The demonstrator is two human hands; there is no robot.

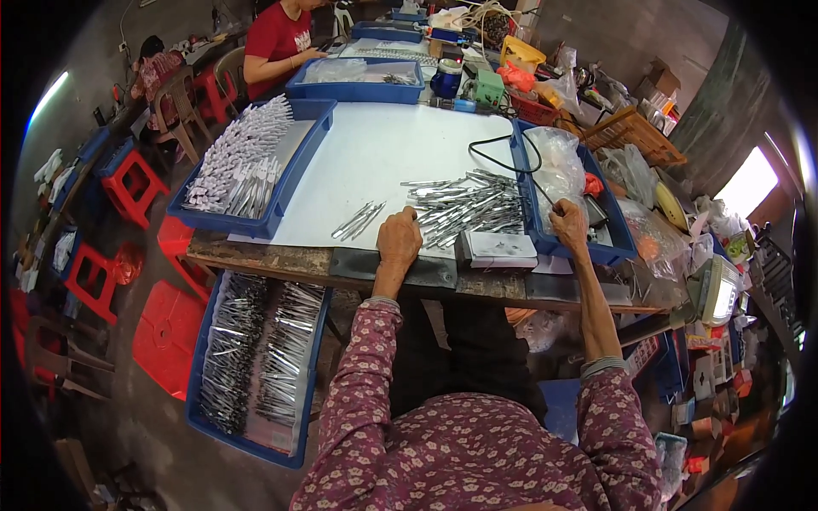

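Note:
My left hand [399, 237] rests at the front edge of the white work surface, fingers curled inward. Whatever it pinches, if anything, is hidden. Just right of it lies a loose pile of slim silver metal pieces [469, 204], too small to name surely. A few more such pieces [358, 220] lie apart to its left. My right hand [569, 228] is closed at the near part of the right blue tray [618, 243], on the lower end of a looped black cord [503, 163]. Between my hands stands a small pale block [501, 245] at the table edge.
At the left, a blue tray [271, 204] holds bundled white-ended pieces. Another blue tray [298, 456] of silver pieces sits below the table. Clear plastic bags [554, 157] fill part of the right tray. Red stools [170, 336] stand left; a person in red [277, 43] sits beyond.

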